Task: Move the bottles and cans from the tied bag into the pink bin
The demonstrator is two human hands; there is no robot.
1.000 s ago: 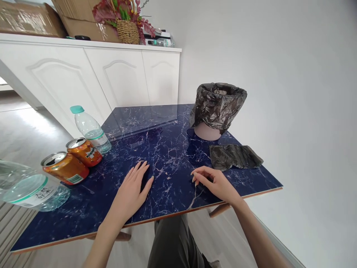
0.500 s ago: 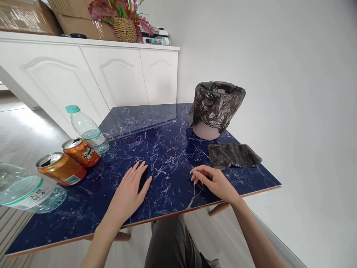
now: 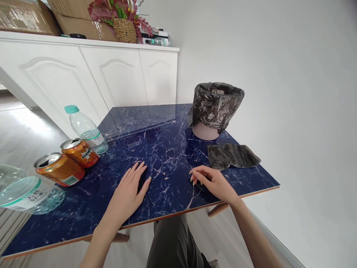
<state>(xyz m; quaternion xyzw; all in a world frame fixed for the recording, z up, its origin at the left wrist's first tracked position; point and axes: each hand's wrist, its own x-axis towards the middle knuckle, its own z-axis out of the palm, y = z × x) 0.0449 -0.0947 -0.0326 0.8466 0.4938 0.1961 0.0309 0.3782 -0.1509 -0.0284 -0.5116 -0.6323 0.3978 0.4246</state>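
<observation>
My left hand (image 3: 128, 190) lies palm down on the blue marbled table (image 3: 167, 149), fingers stretched and thumb apart, holding nothing. To its left stand two orange soda cans, the nearer can (image 3: 61, 172) and the farther can (image 3: 80, 154), both with opened tops. A plastic bottle with a green cap (image 3: 85, 128) is behind them, and a larger bottle (image 3: 33, 191) is at the left edge. My right hand (image 3: 212, 181) rests on its side near the front edge, fingers curled towards the thumb, nothing visible in them. Just beyond it lies a folded black plastic bag (image 3: 232, 156).
A pale bin (image 3: 205, 131) lined with a black bag (image 3: 217, 106) stands at the table's far right. A white wall (image 3: 292, 93) borders the right side. Behind is a white cabinet (image 3: 117, 74) carrying cardboard boxes (image 3: 80, 26) and a flower basket (image 3: 124, 30).
The view has shifted very slightly. Both hands and the things on the table stay where they were.
</observation>
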